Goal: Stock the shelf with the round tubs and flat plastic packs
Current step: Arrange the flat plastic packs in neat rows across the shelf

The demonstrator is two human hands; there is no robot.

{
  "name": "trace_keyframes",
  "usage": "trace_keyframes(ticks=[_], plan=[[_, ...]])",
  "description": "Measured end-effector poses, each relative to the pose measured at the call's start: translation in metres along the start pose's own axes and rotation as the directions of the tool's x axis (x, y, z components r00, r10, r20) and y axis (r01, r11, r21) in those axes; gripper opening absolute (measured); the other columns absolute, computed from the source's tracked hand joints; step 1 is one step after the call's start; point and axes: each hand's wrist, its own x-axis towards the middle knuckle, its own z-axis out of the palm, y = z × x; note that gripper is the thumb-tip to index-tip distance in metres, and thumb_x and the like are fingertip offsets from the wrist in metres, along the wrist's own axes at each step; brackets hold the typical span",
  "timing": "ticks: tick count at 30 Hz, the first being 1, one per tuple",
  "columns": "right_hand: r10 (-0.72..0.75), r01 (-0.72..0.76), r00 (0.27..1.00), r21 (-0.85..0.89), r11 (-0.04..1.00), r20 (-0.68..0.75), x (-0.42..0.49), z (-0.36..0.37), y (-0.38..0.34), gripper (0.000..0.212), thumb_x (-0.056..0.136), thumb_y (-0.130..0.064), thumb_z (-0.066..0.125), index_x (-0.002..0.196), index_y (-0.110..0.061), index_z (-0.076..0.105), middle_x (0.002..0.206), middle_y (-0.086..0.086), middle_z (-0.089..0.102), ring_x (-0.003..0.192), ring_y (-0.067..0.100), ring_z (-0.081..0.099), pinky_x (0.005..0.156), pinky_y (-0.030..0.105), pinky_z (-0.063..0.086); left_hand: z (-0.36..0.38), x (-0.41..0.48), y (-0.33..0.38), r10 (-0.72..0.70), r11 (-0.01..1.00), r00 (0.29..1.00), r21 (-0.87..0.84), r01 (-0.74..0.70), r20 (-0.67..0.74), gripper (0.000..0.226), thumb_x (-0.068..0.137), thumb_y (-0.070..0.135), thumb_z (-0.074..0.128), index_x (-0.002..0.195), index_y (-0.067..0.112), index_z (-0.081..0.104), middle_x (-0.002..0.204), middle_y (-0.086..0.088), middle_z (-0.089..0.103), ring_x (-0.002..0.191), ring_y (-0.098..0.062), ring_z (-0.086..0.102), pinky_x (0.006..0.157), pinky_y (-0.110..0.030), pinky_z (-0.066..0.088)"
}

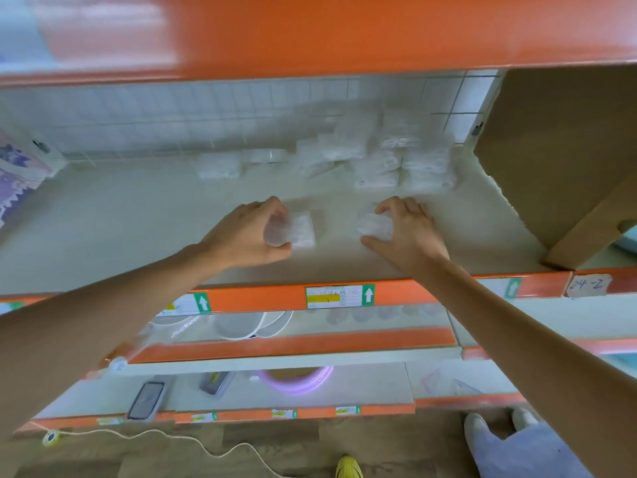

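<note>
While both hands are at work over the front half of the pale shelf board point(138, 236), just behind its orange front rail with white and green price labels point(262, 300), the stocking looks partly done and not finished. Nearest, the left hand point(251, 232) curls fingers and thumb round a round translucent plastic tub point(277, 232), which sits low on the board. A flat white plastic pack point(305, 231) lies touching the tub on its far side, but blur hides whether the fingers also hold that pack. Just beside it, apart from the left hand, the right hand point(408, 229) arches over a clear crinkled plastic pack point(374, 226). Its fingers are bent across the top and its thumb is spread low along the near edge, so the pack is gripped between them against the board. Neither item seems released yet, and both lie well short of the back row. Farther in, against the white wire grid, already placed stock stands: a heap of clear flat packs point(406, 163), a low round clear tub point(263, 155) and a small white pack point(219, 166). The board to the left of these is bare as far as a purple printed packet point(17, 174). A brown cardboard box point(558, 150) stands open at the right.
</note>
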Motion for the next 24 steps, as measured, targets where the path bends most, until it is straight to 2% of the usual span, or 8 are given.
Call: trace_keyframes(ticks=[3,7,11,15,19,24], plan=[[-0.009,0.009,0.999,0.005,1.0,0.031,-0.003,0.007,-0.01,0.053,0.083,-0.034,0.07,0.129,-0.019,0.048,0.132,0.008,0.05,0.124,0.03,0.041,0.101,0.034,0.03,0.002,-0.002,0.001,0.009,1.0,0.999,0.001,-0.009,0.044,0.06,0.074,0.046,0.077,0.117,0.018,0.048,0.119,0.003,0.06,0.111,-0.02,0.055,0.092,-0.032,0.042],[0.0,0.0,0.998,0.009,1.0,0.063,-0.007,0.004,-0.011,0.053,0.085,-0.031,0.068,0.132,-0.021,0.045,0.135,0.007,0.049,0.125,0.03,0.04,0.101,0.034,0.03,0.009,-0.001,0.009,0.032,0.999,0.999,-0.017,-0.032,0.01,0.059,0.076,0.044,0.078,0.119,0.016,0.048,0.12,0.0,0.06,0.113,-0.022,0.056,0.095,-0.034,0.041],[-0.007,0.003,0.996,0.034,0.999,0.093,-0.018,-0.007,-0.015,0.057,0.078,-0.035,0.078,0.126,-0.021,0.051,0.127,0.005,0.056,0.12,0.026,0.05,0.099,0.036,0.039,-0.001,-0.012,0.009,-0.019,1.0,0.999,-0.022,0.019,0.026,0.068,0.072,0.045,0.082,0.123,0.016,0.049,0.124,-0.003,0.06,0.114,-0.024,0.056,0.094,-0.035,0.044],[-0.059,0.048,0.995,0.14,0.989,0.077,-0.035,-0.022,-0.033,0.056,0.072,-0.039,0.084,0.119,-0.025,0.058,0.12,-0.005,0.061,0.113,0.013,0.058,0.094,0.036,0.049,-0.033,-0.038,0.003,-0.021,0.998,1.0,-0.057,0.021,0.011,0.067,0.067,0.047,0.085,0.121,0.021,0.054,0.121,0.005,0.062,0.112,-0.015,0.058,0.092,-0.032,0.045],[-0.14,0.123,0.986,0.172,0.977,0.092,-0.05,-0.04,-0.065,0.054,0.072,-0.041,0.083,0.118,-0.028,0.058,0.122,-0.009,0.061,0.116,0.006,0.058,0.091,0.033,0.049,-0.071,-0.068,0.004,-0.011,0.996,1.0,-0.091,0.009,-0.028,0.06,0.068,0.04,0.085,0.118,0.024,0.056,0.116,0.013,0.062,0.108,-0.007,0.057,0.088,-0.024,0.042],[-0.199,0.18,0.974,0.16,0.971,0.111,-0.072,-0.058,-0.107,0.054,0.076,-0.042,0.08,0.122,-0.031,0.055,0.125,-0.012,0.058,0.119,0.001,0.054,0.094,0.029,0.047,-0.119,-0.104,0.012,0.042,0.999,0.997,0.006,-0.042,-0.07,0.06,0.07,0.045,0.082,0.12,0.025,0.055,0.116,0.014,0.062,0.105,-0.007,0.058,0.088,-0.026,0.045]])
